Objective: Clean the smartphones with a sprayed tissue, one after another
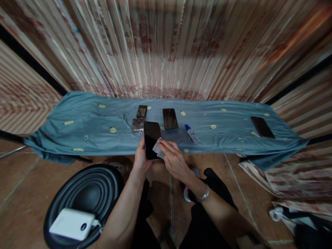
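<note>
My left hand (141, 157) is closed around the lower left edge of a dark tablet-like device (150, 133), its glossy screen facing up at me. Pinched in the fingers of my right hand (172, 157) is a small white wipe (157, 149), which lies against the lower right of that screen. A second dark device (170, 118) rests flat on the cloth just beyond. To its right lies a clear spray bottle (192, 135) with a blue cap. Two smaller dark, shiny items, one a flat phone-like piece (141, 111) and one a reflective packet (138, 125), sit behind my left hand.
A blue-green cloth (228, 138) with yellow prints covers the narrow table. Another dark phone (262, 127) lies at its right end. On a round black stool (85, 186) at lower left sits a white power bank (72, 223) with a cable. Striped curtains (166, 52) hang behind.
</note>
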`<state>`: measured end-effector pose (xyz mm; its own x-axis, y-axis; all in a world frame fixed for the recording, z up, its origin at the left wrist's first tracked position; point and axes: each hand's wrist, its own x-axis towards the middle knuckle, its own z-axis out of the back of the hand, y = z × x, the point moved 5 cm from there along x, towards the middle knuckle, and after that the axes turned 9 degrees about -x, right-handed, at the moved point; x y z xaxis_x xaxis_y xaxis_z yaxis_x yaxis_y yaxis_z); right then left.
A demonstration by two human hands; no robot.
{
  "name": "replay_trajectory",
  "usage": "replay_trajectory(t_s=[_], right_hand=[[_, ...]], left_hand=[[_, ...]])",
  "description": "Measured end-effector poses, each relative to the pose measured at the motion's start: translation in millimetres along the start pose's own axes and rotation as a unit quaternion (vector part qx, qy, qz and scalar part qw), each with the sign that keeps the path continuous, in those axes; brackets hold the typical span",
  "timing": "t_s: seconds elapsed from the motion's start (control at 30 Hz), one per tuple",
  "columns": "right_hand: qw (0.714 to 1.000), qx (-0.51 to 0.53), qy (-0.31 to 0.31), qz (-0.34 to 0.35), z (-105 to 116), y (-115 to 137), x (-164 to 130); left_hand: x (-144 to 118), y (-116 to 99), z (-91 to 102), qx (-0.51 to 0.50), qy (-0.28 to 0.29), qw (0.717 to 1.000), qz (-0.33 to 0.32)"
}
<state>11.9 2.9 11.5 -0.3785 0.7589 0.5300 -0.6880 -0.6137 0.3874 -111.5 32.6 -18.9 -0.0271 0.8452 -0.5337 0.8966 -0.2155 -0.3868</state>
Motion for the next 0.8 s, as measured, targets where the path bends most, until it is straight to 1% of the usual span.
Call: replay_trajectory(t_s=[0.2,0.47,0.57,0.73,0.8], right_hand=[[1.000,0.006,0.005,0.013,4.1,3.9,-5.2],[0.999,0.003,-0.010,0.031,7.7,6.4,-7.0],[0.998,-0.006,-0.023,0.051,7.9,7.7,-7.2],[0.996,-0.013,-0.018,0.082,3.9,15.2,-8.4],[0.996,-0.017,-0.019,0.091,2.3,19.5,-8.6]], left_hand=[[0.9,-0.6,-4.6,-0.018,0.009,0.999,-0.030],[2.1,1.2,-6.4,-0.038,0.000,0.999,-0.006],[3.2,3.1,-7.2,-0.046,-0.001,0.999,0.003],[2.3,7.9,-3.4,-0.028,-0.034,0.999,0.013],[1.7,11.7,-0.3,-0.003,-0.022,0.999,0.029]])
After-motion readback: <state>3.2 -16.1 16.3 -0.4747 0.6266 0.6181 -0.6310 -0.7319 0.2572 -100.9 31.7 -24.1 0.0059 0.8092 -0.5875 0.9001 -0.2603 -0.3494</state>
